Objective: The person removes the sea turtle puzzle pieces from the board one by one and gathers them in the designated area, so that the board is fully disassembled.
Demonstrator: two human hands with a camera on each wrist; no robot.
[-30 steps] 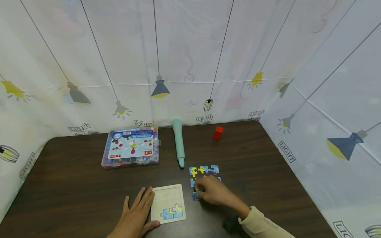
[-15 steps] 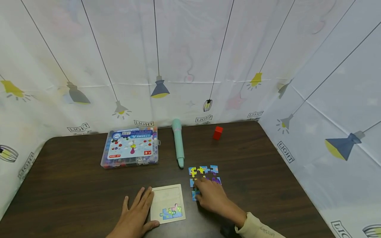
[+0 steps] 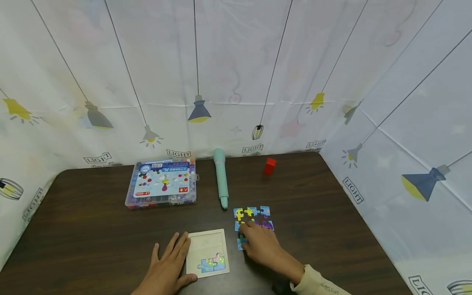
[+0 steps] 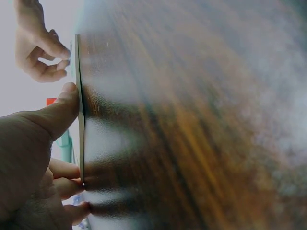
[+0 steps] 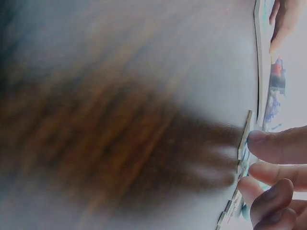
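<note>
My left hand (image 3: pixel 167 262) lies with fingers spread, its fingertips and thumb against the left side of a pale wooden puzzle tray (image 3: pixel 197 246). Joined jigsaw pieces (image 3: pixel 212 264) with blue, pink and yellow print lie in the tray's lower right. To the right of the tray, my right hand (image 3: pixel 263 246) has its thumb and forefinger bent about a blue jigsaw piece (image 3: pixel 241 244) near the table. In the right wrist view the thumb (image 5: pixel 271 143) touches that piece. Several more loose pieces (image 3: pixel 265 210) lie in rows beyond this hand, which partly covers them.
A clear plastic case (image 3: pixel 162 184) with a printed label stands at the back left of the dark wooden table (image 3: pixel 92 229). Right of it lies a mint-green pen-shaped object (image 3: pixel 221 178), and a red block (image 3: pixel 269 166) stands farther right. A patterned curtain (image 3: pixel 228 61) hangs behind.
A second ago the right hand held the blue piece tilted; that piece now lies flatter, in line with the others. The right hand has shifted slightly. The left hand and tray stay put.
</note>
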